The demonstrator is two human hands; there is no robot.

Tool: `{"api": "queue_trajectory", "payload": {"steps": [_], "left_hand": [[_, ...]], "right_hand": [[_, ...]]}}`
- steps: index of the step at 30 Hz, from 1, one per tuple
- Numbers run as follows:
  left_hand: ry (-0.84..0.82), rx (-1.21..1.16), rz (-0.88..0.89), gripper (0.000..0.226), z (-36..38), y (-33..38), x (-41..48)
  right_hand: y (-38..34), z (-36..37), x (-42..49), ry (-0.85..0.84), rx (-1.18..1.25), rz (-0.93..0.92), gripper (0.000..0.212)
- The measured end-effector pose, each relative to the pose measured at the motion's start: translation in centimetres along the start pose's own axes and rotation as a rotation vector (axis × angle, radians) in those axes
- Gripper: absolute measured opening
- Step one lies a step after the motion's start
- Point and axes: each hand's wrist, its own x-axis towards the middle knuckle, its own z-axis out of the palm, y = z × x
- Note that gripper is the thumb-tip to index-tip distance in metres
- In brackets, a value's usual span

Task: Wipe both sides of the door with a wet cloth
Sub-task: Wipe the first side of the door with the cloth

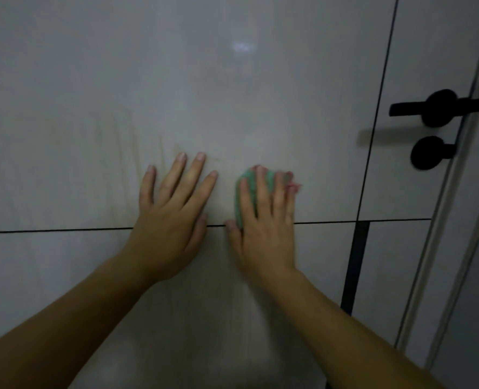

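A glossy white door [176, 80] with thin dark grooves fills the view. My right hand [263, 217] presses a green cloth [242, 192] with a pink edge flat against the door, just above the horizontal groove. The cloth is mostly hidden under my fingers. My left hand [173, 214] lies flat on the door beside it, fingers spread, holding nothing. Faint streaks mark the panel left of my left hand.
A black lever handle [440, 108] and a round black lock knob [429, 153] sit at the door's right side. The door's edge and a pale frame [451, 220] run down the right. A vertical groove [378, 108] splits the panels.
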Motion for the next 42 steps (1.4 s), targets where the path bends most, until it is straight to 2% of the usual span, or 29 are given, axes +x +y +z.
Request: {"api": "queue_trajectory", "payload": {"steps": [1, 3, 4, 6, 8, 9, 12, 14, 16, 19, 20, 21, 24, 26, 28, 31, 32, 36, 38, 40, 42], "left_hand": [[0.005, -0.009, 0.002, 0.061, -0.2, -0.2, -0.1], [0.03, -0.019, -0.019, 0.062, -0.7, -0.9, -0.6], [0.047, -0.011, -0.048, 0.063, -0.9, -1.4, -1.0], [0.077, 0.022, -0.13, 0.064, -1.2, -2.8, -2.1], [0.077, 0.038, -0.221, 0.065, -1.4, -4.3, -3.5], [0.063, 0.04, -0.257, 0.065, -1.5, -4.8, -4.1], [0.021, 0.06, -0.282, 0.066, -1.4, -5.8, -5.3], [0.023, 0.061, -0.261, 0.065, -1.2, -6.3, -5.6], [0.036, 0.071, -0.239, 0.065, -1.1, -6.8, -5.8], [0.049, 0.075, -0.21, 0.063, -0.8, -7.5, -6.0], [0.055, 0.067, -0.202, 0.063, -0.8, -7.6, -6.1], [0.063, 0.055, -0.195, 0.062, -0.8, -7.8, -6.3], [0.094, 0.012, -0.213, 0.062, -1.0, -8.2, -6.7], [0.107, 0.033, -0.278, 0.065, -1.3, -8.7, -6.9], [0.107, 0.054, -0.35, 0.067, -1.5, -9.3, -6.8], [0.101, 0.064, -0.373, 0.066, -1.3, -9.7, -6.8], [0.101, 0.067, -0.368, 0.066, -1.2, -9.8, -6.9], [0.095, 0.073, -0.354, 0.066, -1.2, -10.1, -7.2], [0.098, 0.079, -0.355, 0.065, -1.3, -10.3, -7.2], [0.107, 0.076, -0.35, 0.065, -1.4, -10.3, -7.3], [0.114, 0.065, -0.341, 0.063, -1.5, -10.4, -7.4]], "right_hand": [[0.1, 0.0, 0.0, -0.009, -0.01, -0.092, 0.073], [1.8, -0.5, 0.2, 0.002, -0.035, -0.149, 0.072], [2.8, -0.8, 0.2, 0.002, -0.05, -0.112, 0.072], [3.9, -1.0, 0.6, 0.031, -0.038, 0.078, 0.074], [1.8, -0.7, 1.4, 0.067, -0.002, 0.216, 0.077], [-0.1, -0.2, 1.7, 0.059, 0.002, 0.182, 0.08], [-5.6, 0.9, 1.5, -0.014, 0.002, -0.142, 0.076], [-5.9, 1.0, 1.5, -0.024, -0.011, -0.218, 0.071], [-4.9, 0.5, 2.6, 0.012, -0.049, -0.179, 0.071], [-4.0, 0.0, 6.1, 0.096, -0.046, -0.005, 0.072], [-4.3, 0.0, 6.5, 0.103, -0.035, -0.008, 0.072], [-4.7, 0.2, 6.2, 0.088, -0.023, -0.081, 0.072], [-4.9, 0.8, 3.2, -0.018, -0.023, -0.513, 0.069], [-3.5, 0.3, 3.9, -0.052, -0.077, -0.685, 0.068], [-2.7, -0.3, 7.0, -0.001, -0.126, -0.646, 0.067], [-3.5, -0.9, 9.9, 0.083, -0.088, -0.371, 0.067], [-4.4, -0.7, 9.3, 0.075, -0.064, -0.362, 0.069], [-6.3, 0.2, 5.0, -0.091, -0.074, -0.751, 0.069], [-6.4, -0.1, 6.7, -0.074, -0.104, -0.822, 0.065], [-6.8, -0.5, 9.8, -0.008, -0.115, -0.716, 0.064], [-7.6, -0.7, 11.7, 0.049, -0.084, -0.527, 0.065]]}}
